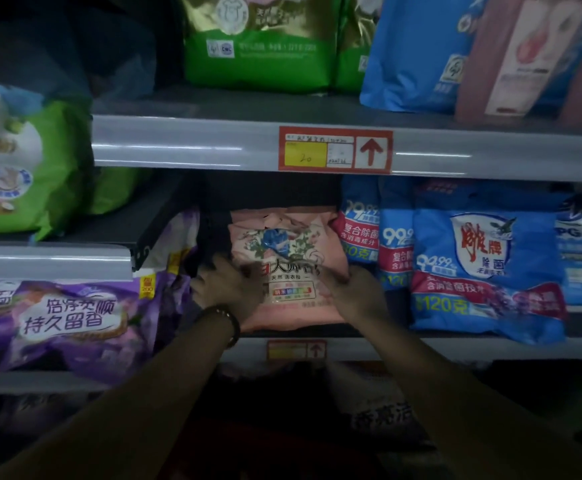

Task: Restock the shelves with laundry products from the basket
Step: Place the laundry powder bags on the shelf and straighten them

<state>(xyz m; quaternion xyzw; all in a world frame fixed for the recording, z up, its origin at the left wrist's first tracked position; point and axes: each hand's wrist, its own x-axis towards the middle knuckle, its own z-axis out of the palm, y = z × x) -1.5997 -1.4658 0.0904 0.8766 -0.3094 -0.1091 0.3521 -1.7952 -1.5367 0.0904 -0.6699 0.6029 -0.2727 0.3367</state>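
Pink detergent bag (288, 268): upright on middle shelf (421, 346), long axis vertical, printed face outward, just left of blue bags (483, 271). Left hand (229, 289) and right hand (353, 294) grip its lower corners. Dim aisle; price tag (335, 149) on shelf rail above bag.

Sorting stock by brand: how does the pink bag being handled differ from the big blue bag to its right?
The pink detergent bag has flower artwork and both hands on it; the blue detergent bag is larger, shows a bird logo, and sits untouched. Both lean back on the same shelf.
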